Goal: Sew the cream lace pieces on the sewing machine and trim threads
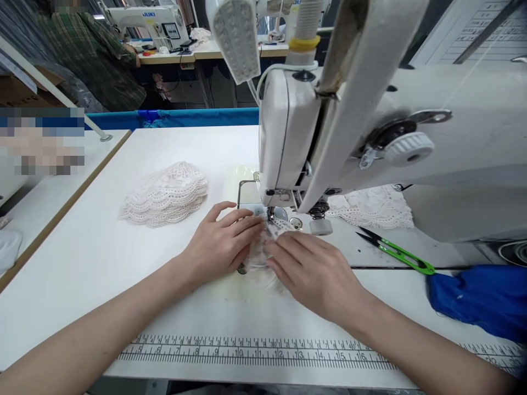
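Left hand point(222, 241) lies flat, fingers spread narrow, pressing the near-left part of a small lace piece point(263, 258) on the machine bed. Right hand point(313, 269) lies palm down on the piece's right side, fingertips point(272, 248) pinning it just before the presser foot point(272, 216). Neither hand grips; both press. The piece is bunched, so its long axis cannot be told; its far edge sits under the foot.

Open room: bare white table point(123, 274) left of the hands, up to a stack of lace pieces point(167, 195). To the right, green thread snips point(397, 251) lie tips pointing far-left, near a blue cloth point(481, 299). More lace point(374, 208) lies behind the needle area.

Writing: printed ruler point(255, 351) along the near edge reads 5 to 16; "JUKI" on a far sewing machine point(144, 16). Near sewing machine head point(370, 131) overhangs the work.
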The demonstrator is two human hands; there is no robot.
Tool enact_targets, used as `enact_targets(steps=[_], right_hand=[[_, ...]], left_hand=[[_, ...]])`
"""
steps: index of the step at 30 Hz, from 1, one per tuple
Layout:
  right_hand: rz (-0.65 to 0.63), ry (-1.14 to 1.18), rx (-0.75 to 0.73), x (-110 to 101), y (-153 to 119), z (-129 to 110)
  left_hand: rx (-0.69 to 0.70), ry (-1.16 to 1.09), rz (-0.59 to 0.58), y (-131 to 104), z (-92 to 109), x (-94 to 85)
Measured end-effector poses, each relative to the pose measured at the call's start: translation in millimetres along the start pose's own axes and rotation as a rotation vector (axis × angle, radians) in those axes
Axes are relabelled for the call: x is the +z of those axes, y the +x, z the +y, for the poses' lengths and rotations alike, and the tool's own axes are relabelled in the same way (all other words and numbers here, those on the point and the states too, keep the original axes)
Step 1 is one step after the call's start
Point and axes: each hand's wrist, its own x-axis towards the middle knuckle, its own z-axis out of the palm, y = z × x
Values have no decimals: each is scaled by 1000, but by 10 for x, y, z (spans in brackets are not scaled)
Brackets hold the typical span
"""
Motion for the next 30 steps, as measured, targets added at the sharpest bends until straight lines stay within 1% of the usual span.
enact_targets(steps=[6, 9, 11, 15, 20, 26, 30], right_hand=[[-66, -54, 86, -5, -11, 12], [-101, -57, 168, 13, 12, 71], [-111, -56, 192, 37, 29, 126], [-100, -51, 198, 73, 48, 212], [-111, 0, 195, 87, 56, 259], [-126, 45, 162, 101, 52, 305], [-111, 32, 151, 108, 52, 312]], left_hand=[[-33, -98, -43, -17, -3, 31], [-32, -133, -61, -24, 11, 56], [-21, -137, -69, -32, 27, 71], [5, -55, -78, -53, 63, 72], [52, 81, -65, -49, 135, 43], [32, 196, -39, -19, 290, 65], [35, 216, -42, -25, 327, 77]])
